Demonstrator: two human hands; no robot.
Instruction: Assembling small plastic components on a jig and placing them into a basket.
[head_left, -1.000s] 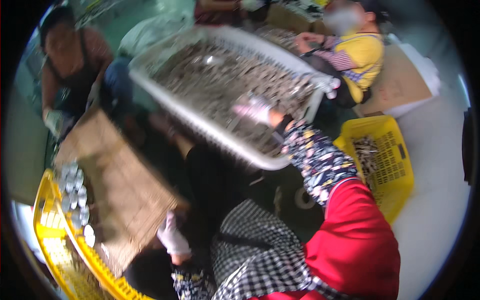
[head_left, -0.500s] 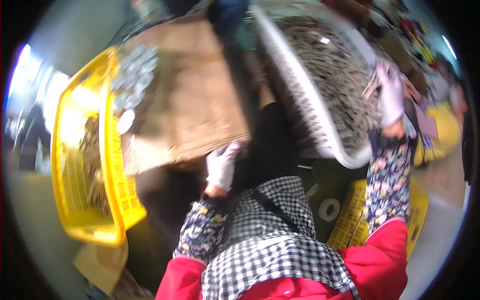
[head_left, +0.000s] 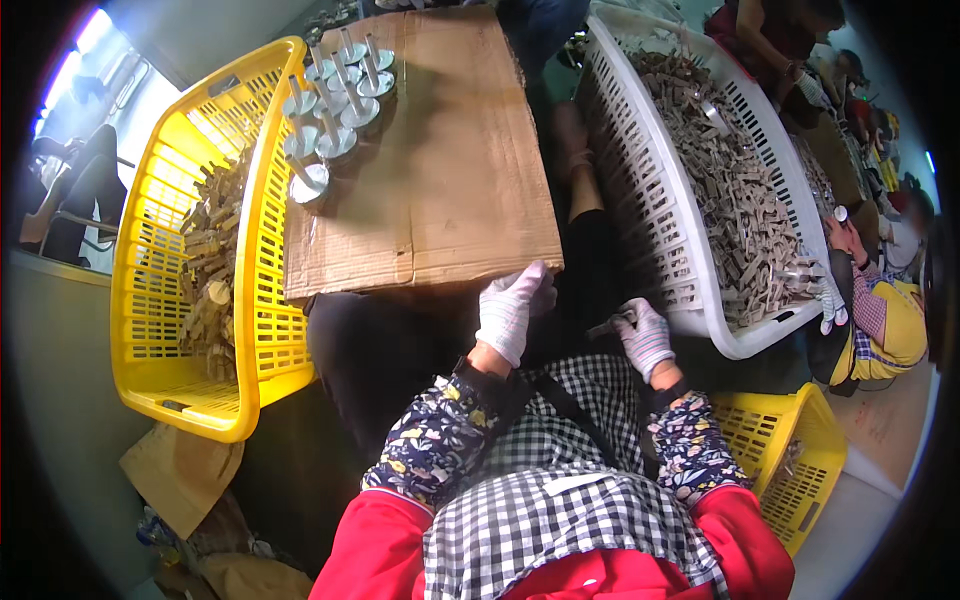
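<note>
A brown cardboard sheet (head_left: 455, 180) lies across my lap. My left hand (head_left: 508, 312), in a striped white glove, is closed at its near right corner, fingers against the edge. My right hand (head_left: 645, 340), gloved alike, is closed low beside my right thigh. A small grey flat piece (head_left: 603, 328) sticks out from its fingertips. Several round silvery discs with upright rods (head_left: 335, 140) stand grouped on the far left of the cardboard. Right of my legs, a white plastic basket (head_left: 668, 205) holds a heap of small grey pieces (head_left: 735, 190).
A tall yellow basket (head_left: 250, 390) with similar brownish pieces (head_left: 212, 270) stands at the left. Another yellow basket (head_left: 800, 450) is at the lower right. Other people work at the far right, one in a yellow garment (head_left: 890, 325). Torn cardboard (head_left: 185, 470) lies at the lower left.
My right hand has come from over the white basket's grey pieces down beside my lap, and a small piece now shows in it. My left hand stays by the cardboard's near edge. The view has shifted.
</note>
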